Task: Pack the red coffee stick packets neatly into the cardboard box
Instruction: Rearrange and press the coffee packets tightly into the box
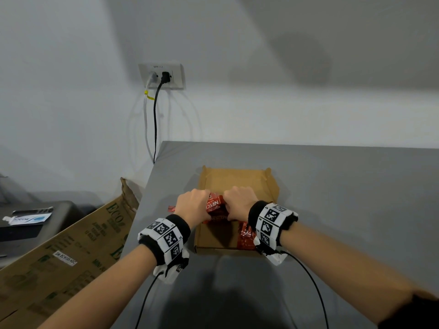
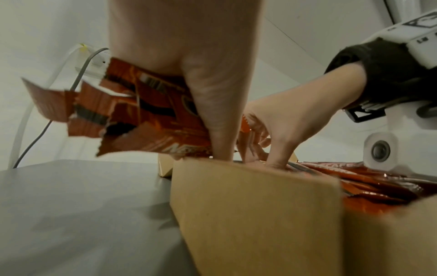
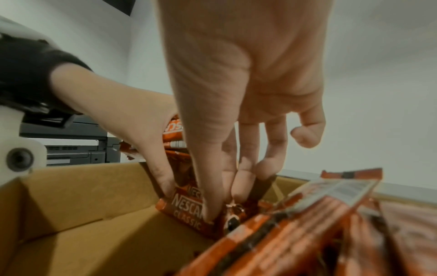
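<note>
— How do the hands sit?

— Both reach forward over the cardboard box (image 1: 237, 180) on the grey table (image 1: 332, 198), knuckles up, fingers pointing down into it. The left hand (image 1: 191, 206) has its fingers curled round a bunch of red packets (image 1: 215, 205); from the left wrist view their ends fan out past the box's left wall. The right hand (image 1: 238, 203) pinches the same bunch from the other side, thumb and first fingers pressed on the packets, the little finger bent and free.

— And the packets themselves?

— The held bunch stands tilted in the middle of the box. A second pile of packets (image 1: 245, 236) lies along the right side, near the front wall, partly under the right wrist band.

— What is around?

— A large printed carton (image 1: 71, 245) leans against the table's left edge. Beyond it sits a dark machine (image 1: 35, 222). On the wall, an outlet (image 1: 162, 76) has two cords plugged in.
</note>
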A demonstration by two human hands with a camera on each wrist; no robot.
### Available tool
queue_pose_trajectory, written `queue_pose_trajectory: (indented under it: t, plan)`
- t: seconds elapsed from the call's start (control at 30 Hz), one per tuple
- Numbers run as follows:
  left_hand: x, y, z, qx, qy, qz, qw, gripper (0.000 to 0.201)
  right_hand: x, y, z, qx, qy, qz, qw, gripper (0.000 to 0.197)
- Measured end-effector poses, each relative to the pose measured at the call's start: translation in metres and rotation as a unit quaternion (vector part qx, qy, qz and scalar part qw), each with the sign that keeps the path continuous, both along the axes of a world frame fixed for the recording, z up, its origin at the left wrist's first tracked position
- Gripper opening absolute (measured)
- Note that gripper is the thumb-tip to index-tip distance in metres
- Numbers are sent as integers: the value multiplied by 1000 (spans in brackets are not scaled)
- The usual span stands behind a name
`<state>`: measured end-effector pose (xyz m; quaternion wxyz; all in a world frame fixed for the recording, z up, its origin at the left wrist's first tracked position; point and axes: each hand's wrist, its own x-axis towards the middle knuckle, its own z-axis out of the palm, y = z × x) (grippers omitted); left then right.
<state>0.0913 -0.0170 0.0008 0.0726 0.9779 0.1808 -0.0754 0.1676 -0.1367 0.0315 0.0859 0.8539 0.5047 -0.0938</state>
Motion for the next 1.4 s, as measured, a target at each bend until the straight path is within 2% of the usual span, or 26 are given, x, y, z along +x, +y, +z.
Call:
queue_pose_trajectory:
  t: [0.1,0.27,0.4,0.57,0.87,0.93,1.0,1.07,1.17,1.3,1.4]
  plan:
    - [-1,-1,-4,13,4,-11,1000,51,-1,-1,-2,-27,-12,0,1000,37]
    - [-1,-4,-7,54,-6,-26,998,45,-3,1,-5,-22,-23,6,999,19]
    - [-3,-9,-7,90,-21,-27,995,34,-4,3,-5,-28,-24,-2,999,14]
    - [-6,-11,-7,98,-32,-21,994,33,-4,2,-5,-19,-17,-9,1000,14]
    - [-8,-10,-3,78,-40,-32,996,43,-3,1,-4,-21,-7,-10,1000,24]
    - [-9,-9,-2,56,-53,-33,997,46,0,1,-1,-23,16,-13,1000,31]
    - [-11,-5,2,10,-77,-16,997,43,5,1,4,-11,39,-20,999,29]
    - [-12,1,5,-68,-118,28,990,32,11,-3,9,35,65,-46,996,22]
    - [-13,8,10,-180,-172,84,965,20,21,-7,14,140,101,-88,981,15]
    - [-12,5,24,-252,-216,67,941,34,17,-12,22,212,195,-57,956,27]
    - [-13,-1,32,-283,-248,26,926,31,8,-12,21,256,262,-31,930,25]
